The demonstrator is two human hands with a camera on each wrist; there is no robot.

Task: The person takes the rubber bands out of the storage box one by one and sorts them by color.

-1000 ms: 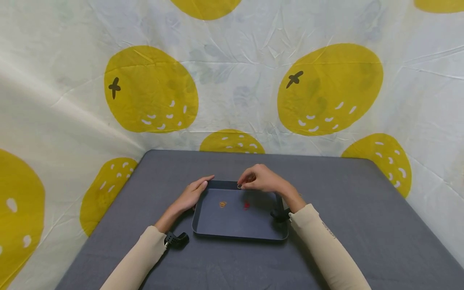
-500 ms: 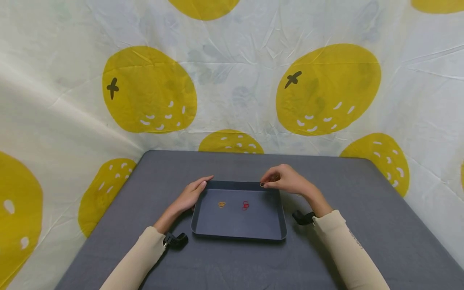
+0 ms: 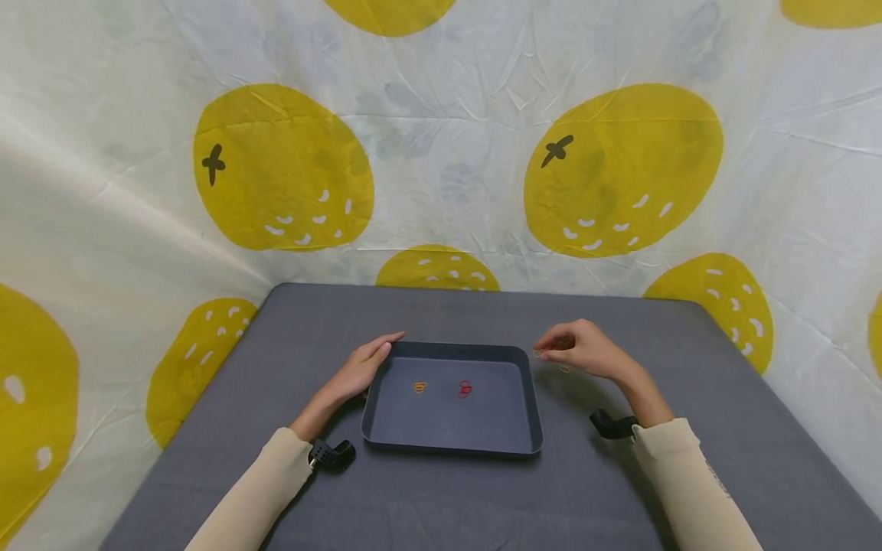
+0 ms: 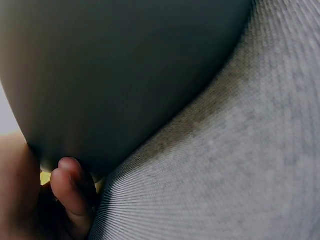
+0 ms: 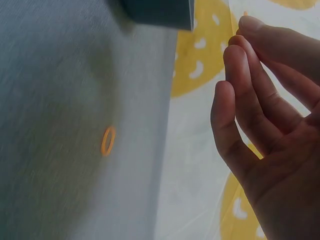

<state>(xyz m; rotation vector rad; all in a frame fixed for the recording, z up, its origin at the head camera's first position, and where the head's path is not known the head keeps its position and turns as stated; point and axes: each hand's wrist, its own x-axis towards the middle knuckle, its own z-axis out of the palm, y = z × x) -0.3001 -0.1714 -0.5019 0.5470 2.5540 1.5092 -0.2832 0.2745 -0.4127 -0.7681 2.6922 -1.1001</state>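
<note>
A dark grey rectangular tray (image 3: 448,425) lies on the table, and my left hand (image 3: 358,373) grips its far left corner. In the left wrist view the curled fingers (image 4: 72,190) press against the tray's outer wall. Just off the tray's far right corner, my right hand (image 3: 586,350) pinches a small rubber band (image 3: 537,353) between thumb and fingertips. Only an orange sliver of it shows in the right wrist view. Inside the tray are a small cluster of orange rubber bands (image 3: 419,388) and, to its right, a cluster of red rubber bands (image 3: 465,389).
Another orange rubber band (image 5: 113,135) lies on the grey cloth-covered table (image 3: 455,497), right of the tray and below my right hand. A white curtain (image 3: 441,184) with yellow fruit shapes hangs behind and around the table.
My right hand has moved right from over the tray's far edge to outside its right corner, still pinching the band. My left hand keeps its grip on the tray.
</note>
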